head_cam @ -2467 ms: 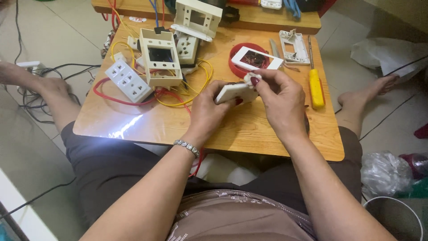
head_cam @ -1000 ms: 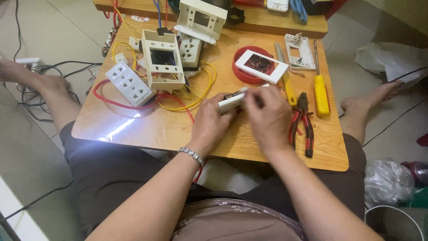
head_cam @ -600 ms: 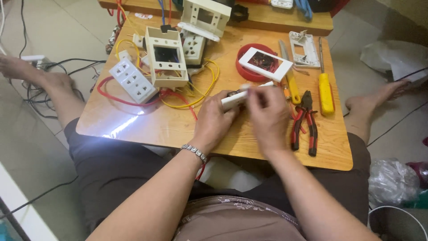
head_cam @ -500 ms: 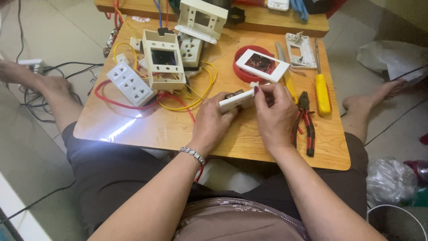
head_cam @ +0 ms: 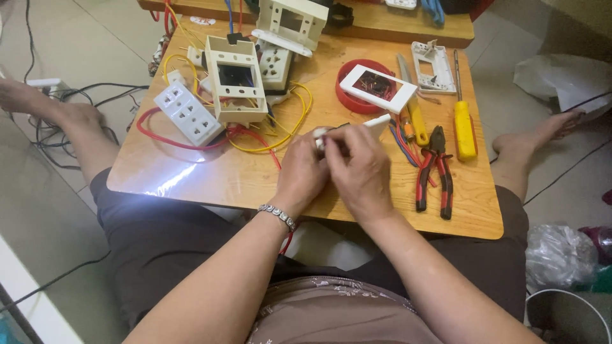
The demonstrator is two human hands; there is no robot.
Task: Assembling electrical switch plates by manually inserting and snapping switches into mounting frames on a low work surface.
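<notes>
Left hand: point(head_cam: 303, 172) closed around the near end of a small white switch plate point(head_cam: 376, 123), fingers curled over it, metal bracelet point(head_cam: 278, 216) on the wrist.
Right hand: point(head_cam: 360, 169) also closed, pressed against the left one and pinching the same white part; exact grip of the fingertips hidden behind the knuckles.
White part: held just above the table, near its middle, only the far end visible at 12 o'clock from the hands.
Surface: low wooden table point(head_cam: 255, 181) with rounded corners, pale glossy top, bright light reflection at 9 o'clock from the hands.
At 3 o'clock from the hands: red-and-black pliers point(head_cam: 435, 167) lying flat, yellow-handled screwdriver point(head_cam: 464, 124) just beyond, a second yellow tool point(head_cam: 415, 121) beside blue and red wire ends.
At 1 o'clock: round red lid point(head_cam: 349, 95) with a white frame plate point(head_cam: 377, 88) resting across it; further right, a white mounting plate point(head_cam: 433, 67).
At 10 to 11 o'clock: cream wall box point(head_cam: 234, 88), white multi-socket module point(head_cam: 187, 113), loops of yellow wires point(head_cam: 290, 130) and red wires point(head_cam: 159, 137) around them.
At 12 o'clock, far edge: second cream box point(head_cam: 292, 22), tilted.
Room: light tiled floor point(head_cam: 95, 44), black cables point(head_cam: 70, 108) trailing at the left, crumpled plastic bags point(head_cam: 561, 255) at the right, bare legs stretched on both sides of the table.
</notes>
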